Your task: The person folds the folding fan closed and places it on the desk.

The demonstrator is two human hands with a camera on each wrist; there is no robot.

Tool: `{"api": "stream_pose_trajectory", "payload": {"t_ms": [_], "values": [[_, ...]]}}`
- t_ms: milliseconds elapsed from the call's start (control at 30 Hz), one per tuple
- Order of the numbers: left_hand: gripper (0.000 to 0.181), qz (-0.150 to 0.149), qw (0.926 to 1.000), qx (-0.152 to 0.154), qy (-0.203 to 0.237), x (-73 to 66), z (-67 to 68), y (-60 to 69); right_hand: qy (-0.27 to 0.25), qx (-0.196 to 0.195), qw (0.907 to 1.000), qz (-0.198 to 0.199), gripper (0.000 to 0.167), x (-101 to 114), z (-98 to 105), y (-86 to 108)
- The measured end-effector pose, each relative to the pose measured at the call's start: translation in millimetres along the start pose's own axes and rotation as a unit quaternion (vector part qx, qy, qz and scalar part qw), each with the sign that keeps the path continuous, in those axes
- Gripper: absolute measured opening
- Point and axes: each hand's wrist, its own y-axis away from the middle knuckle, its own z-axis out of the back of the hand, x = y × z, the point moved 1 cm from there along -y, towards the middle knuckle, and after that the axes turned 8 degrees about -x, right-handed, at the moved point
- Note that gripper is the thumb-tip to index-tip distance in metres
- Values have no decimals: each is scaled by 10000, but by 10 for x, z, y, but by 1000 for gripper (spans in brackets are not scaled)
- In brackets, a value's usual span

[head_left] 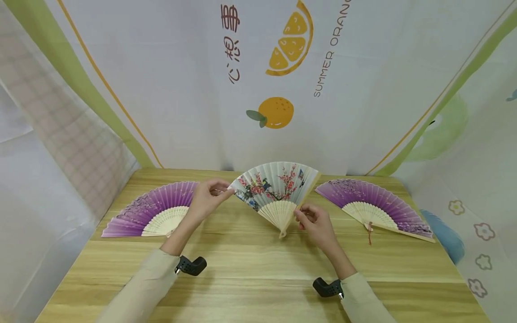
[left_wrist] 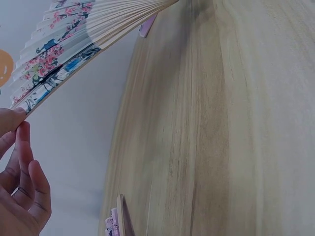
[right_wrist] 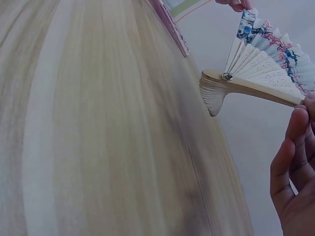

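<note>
A white folding fan (head_left: 278, 184) with pink blossoms is spread wide between both hands, its pivot end pointing down. My left hand (head_left: 207, 197) pinches the fan's left outer corner between thumb and fingertips, also seen in the left wrist view. With thumb and fingers, my right hand (head_left: 317, 224) pinches the right guard stick, partway along its length. In the right wrist view the fan's pivot rivet (right_wrist: 227, 76) and bunched rib ends (right_wrist: 213, 100) appear raised above the wooden table (right_wrist: 98, 147).
A purple folding fan (head_left: 155, 206) lies spread at the left, partly behind my left arm. Another purple folding fan (head_left: 375, 204) with a red cord (head_left: 369, 233) lies spread at the right. A printed white cloth (head_left: 194, 112) hangs behind the table (head_left: 250, 278).
</note>
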Motion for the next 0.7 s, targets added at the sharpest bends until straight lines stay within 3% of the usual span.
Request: {"api": "stream_pose_trajectory", "payload": {"t_ms": [133, 700], "values": [[18, -73, 10000, 10, -19, -7, -15, -3, -83, 16, 9999, 119, 10, -196, 29, 0], [18, -105, 9999, 35, -12, -14, -100, -13, 41, 28, 9998, -211, 7, -193, -29, 10]]}}
